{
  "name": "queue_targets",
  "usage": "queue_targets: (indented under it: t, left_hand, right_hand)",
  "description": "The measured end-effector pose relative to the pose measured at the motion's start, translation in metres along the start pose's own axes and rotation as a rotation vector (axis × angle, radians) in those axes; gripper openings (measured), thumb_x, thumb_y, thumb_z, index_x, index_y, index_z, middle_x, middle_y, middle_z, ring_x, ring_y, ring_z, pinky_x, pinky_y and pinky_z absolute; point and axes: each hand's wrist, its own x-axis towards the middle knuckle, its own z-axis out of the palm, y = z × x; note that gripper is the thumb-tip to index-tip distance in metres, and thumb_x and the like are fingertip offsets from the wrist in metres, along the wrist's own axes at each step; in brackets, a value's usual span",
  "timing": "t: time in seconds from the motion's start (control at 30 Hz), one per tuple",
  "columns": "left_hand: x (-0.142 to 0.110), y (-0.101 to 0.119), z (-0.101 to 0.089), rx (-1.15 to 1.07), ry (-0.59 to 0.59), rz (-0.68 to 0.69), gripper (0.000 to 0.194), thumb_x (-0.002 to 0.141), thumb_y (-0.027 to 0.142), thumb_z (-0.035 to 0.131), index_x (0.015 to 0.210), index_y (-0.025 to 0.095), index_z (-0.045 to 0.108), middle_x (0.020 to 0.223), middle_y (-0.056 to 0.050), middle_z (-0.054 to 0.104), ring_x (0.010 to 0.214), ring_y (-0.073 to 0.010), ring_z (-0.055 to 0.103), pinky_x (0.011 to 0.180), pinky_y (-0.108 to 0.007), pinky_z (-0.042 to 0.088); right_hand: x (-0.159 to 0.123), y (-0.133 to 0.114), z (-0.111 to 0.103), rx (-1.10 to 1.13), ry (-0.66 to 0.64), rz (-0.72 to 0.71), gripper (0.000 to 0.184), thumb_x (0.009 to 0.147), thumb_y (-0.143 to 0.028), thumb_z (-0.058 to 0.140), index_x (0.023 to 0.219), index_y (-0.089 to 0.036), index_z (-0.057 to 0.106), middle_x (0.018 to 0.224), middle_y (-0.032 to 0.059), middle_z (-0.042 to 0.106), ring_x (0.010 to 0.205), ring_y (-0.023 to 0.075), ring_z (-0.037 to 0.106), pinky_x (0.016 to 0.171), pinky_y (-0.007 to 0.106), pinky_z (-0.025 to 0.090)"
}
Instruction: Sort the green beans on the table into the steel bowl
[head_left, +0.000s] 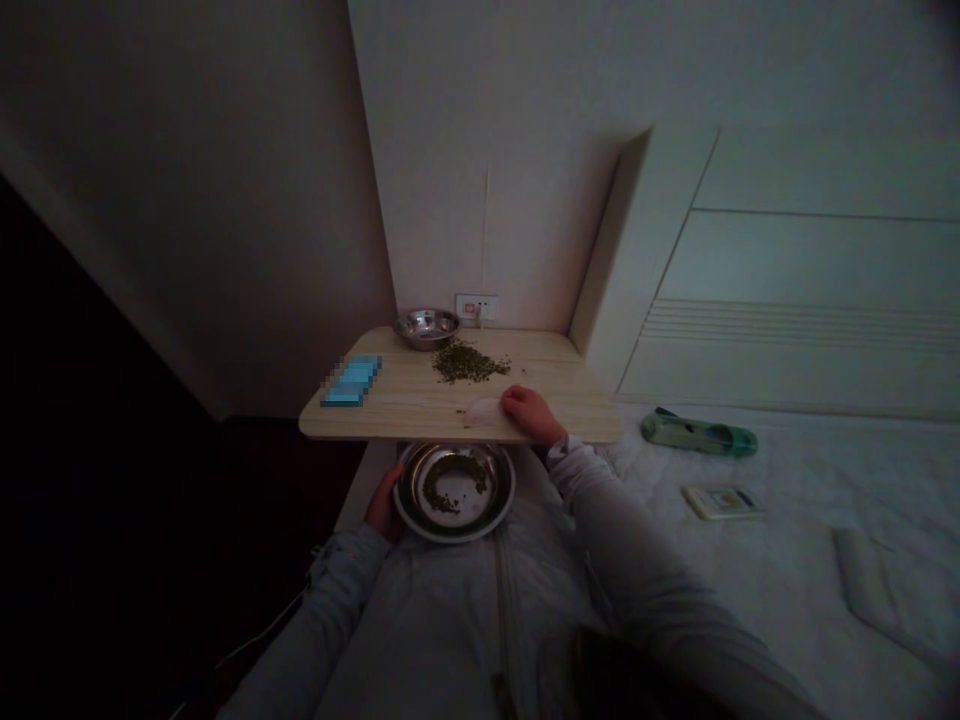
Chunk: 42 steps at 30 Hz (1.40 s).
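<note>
My left hand [384, 508] is closed on the left rim of a shiny metal bowl [403, 510]. The bowl sits in front of my body, partly below the table's front edge, with small dark green, bean-like grains [435, 492] in a curved band inside. My right hand [525, 408], fingers pinched together, rests over the front right of the wooden tabletop [405, 400]. It grips a thin, pale, flat piece [484, 411] lying low over the wood; its exact kind is unclear. Farther back is a loose pile of the same green grains [469, 362], and a few stray ones lie beside the pale piece.
Another metal bowl [427, 328] stands at the table's back left. A pixelated blue object [352, 381] lies on the left. Behind is a wall socket [476, 307]. On the bed at right are a green bottle-like object [697, 435] and a phone-like device [724, 502].
</note>
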Motion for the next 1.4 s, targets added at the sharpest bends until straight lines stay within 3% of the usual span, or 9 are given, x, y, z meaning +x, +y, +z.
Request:
queue_targets:
  t: [0.6,0.97,1.4]
  left_hand:
    - [0.0006,0.0001,-0.0001,0.001,-0.022,0.012,0.028,0.072,0.025,0.04,0.074,0.013,0.064,0.077,-0.006,0.067,0.088,-0.0212,0.055,0.083,-0.031,0.037]
    - [-0.0007,0.0011,0.0014,0.011,0.003,0.011,0.028,0.072,0.024,0.039,0.07,0.013,0.065,0.069,-0.005,0.068,0.086,-0.0208,0.056,0.082,-0.03,0.038]
    - [0.0027,-0.001,-0.0022,0.005,-0.025,0.034,0.028,0.072,0.024,0.039,0.075,0.013,0.064,0.075,-0.005,0.068,0.087,-0.0203,0.056,0.082,-0.03,0.038]
  right_hand:
    - [-0.0005,0.0036,-0.0001,0.052,-0.112,-0.049,0.014,0.061,-0.025,0.04,0.053,-0.015,0.046,0.048,-0.0036,0.045,0.048,0.007,0.039,0.05,0.02,0.029]
    - [0.0033,0.0025,-0.0001,0.174,0.117,0.019,0.011,0.061,-0.024,0.04,0.061,-0.015,0.048,0.052,-0.003,0.048,0.05,0.008,0.042,0.053,0.021,0.034]
    - [0.0041,0.0071,0.0041,0.173,-0.051,-0.023,0.016,0.065,-0.028,0.042,0.07,-0.015,0.05,0.059,-0.001,0.055,0.052,0.0079,0.047,0.053,0.021,0.036]
